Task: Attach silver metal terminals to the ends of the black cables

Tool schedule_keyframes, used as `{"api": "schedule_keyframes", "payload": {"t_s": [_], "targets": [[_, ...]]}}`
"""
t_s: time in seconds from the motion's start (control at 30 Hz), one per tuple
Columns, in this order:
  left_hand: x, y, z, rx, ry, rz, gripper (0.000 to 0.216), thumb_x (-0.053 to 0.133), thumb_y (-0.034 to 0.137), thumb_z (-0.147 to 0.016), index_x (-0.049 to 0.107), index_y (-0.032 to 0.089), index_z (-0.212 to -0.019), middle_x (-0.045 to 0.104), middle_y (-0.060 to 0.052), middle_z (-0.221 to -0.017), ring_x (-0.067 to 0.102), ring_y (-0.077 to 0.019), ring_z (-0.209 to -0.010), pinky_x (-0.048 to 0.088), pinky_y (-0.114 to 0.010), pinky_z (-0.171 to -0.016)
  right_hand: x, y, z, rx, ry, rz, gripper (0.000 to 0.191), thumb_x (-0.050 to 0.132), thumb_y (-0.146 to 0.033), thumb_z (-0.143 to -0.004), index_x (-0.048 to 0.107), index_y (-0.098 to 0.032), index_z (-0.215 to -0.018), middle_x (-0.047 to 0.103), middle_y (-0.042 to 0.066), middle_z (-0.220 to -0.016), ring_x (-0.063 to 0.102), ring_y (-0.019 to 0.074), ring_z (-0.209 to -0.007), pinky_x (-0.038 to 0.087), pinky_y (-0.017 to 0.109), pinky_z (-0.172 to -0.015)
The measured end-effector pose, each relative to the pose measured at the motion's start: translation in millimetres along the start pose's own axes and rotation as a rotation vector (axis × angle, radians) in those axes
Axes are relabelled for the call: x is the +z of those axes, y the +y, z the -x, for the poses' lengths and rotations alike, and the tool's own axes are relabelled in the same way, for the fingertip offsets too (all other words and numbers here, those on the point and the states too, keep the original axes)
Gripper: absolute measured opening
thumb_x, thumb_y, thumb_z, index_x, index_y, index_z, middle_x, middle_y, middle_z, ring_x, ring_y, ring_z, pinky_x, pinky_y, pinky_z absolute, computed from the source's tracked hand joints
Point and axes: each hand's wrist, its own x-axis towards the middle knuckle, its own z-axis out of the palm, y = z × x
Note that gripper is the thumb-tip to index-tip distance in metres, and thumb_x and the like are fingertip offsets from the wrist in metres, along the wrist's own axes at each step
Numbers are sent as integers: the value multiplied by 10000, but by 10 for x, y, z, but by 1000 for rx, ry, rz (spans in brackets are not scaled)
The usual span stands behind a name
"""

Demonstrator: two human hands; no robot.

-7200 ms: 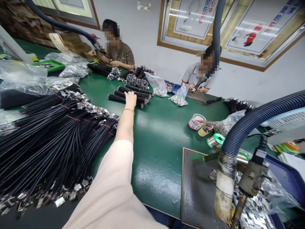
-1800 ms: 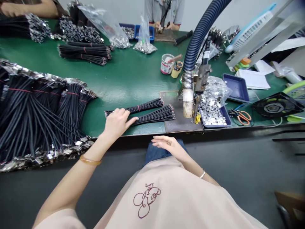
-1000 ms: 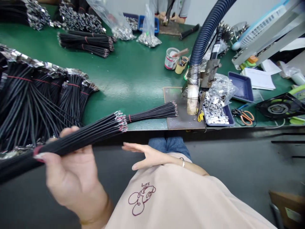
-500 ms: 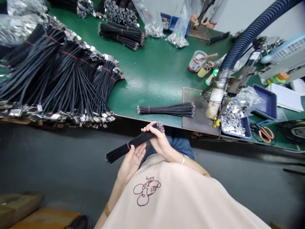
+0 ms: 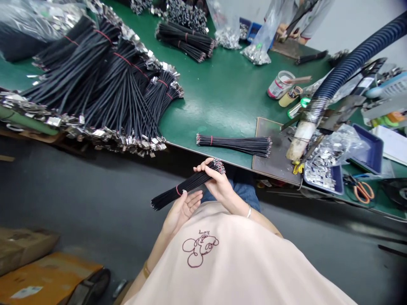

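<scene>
A banded bundle of black cables [image 5: 195,179] is held at a slant in front of the person's body, just off the near edge of the green tabletop [image 5: 219,95]. The right grip [image 5: 218,181] is closed around it near its upper end, the fine tips poking out past the fingers. The left grip [image 5: 179,212] is lower down, palm up, its thumb touching the bundle beside the red band [image 5: 178,190] and its fingers loosely spread below; I cannot tell whether it clasps the cables or only steadies them.

A second bundle [image 5: 235,145] lies near the edge, its right end over a dark board [image 5: 276,153]. Further left spreads a large heap of cables [image 5: 104,84] with metal ends (several red bands show among them), while more tied bundles [image 5: 186,39] lie toward the back.

To the right, a ribbed hose [image 5: 348,61] slants down over the board. Near it are a blue tray [image 5: 340,186] of small metal pieces, orange-handled scissors [image 5: 363,192], and an open tin [image 5: 277,87] with a stick across its rim, beside a small beige cup [image 5: 288,99]. At the far side, a co-worker's hand [image 5: 281,29] shows.
</scene>
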Motion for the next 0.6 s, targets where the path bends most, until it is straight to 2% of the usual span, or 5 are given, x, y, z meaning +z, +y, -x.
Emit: {"api": "schedule_keyframes", "payload": {"t_s": [0.3, 0.37, 0.43, 0.5, 0.6], "targets": [[-68, -48, -65, 2, 2, -3, 283, 510, 278, -1041, 652, 146, -1247, 808, -63, -994, 780, -103, -887, 609, -142, -759, 20, -20, -1, 26, 27, -7, 341, 844, -292, -690, 607, -267, -935, 630, -35, -840, 634, 154, -892, 530, 349, -979], [-98, -81, -84, -2, -6, -31, 260, 543, 296, -1024, 668, 141, -1192, 808, -69, -985, 781, -111, -878, 612, -153, -754, 9, -16, -2, 25, 28, 3, 338, 840, -301, -695, 607, -269, -937, 629, -34, -851, 632, 156, -906, 526, 347, -975], [-132, -104, -67, 3, -27, -114, 230, 617, 329, -978, 702, 121, -1025, 807, -88, -910, 783, -144, -805, 621, -195, -721, -7, -16, -4, 23, 29, 6, 332, 839, -308, -698, 609, -269, -933, 629, -35, -852, 626, 156, -903, 522, 341, -958], [-151, -84, -5, 107, -20, -272, 227, 730, 345, -886, 710, 120, -865, 792, -92, -796, 765, -176, -702, 618, -244, -682, -22, -29, -2, 12, 23, 12, 308, 835, -318, -710, 616, -265, -921, 625, -35, -828, 617, 154, -872, 519, 332, -924], [-102, 59, 116, 569, 151, -572, 170, 833, 285, -761, 748, 161, -840, 782, -68, -828, 748, -198, -778, 599, -287, -812, -7, -88, 25, -39, -52, 62, 214, 800, -344, -775, 628, -252, -862, 599, -36, -751, 586, 141, -777, 500, 314, -850]]}}
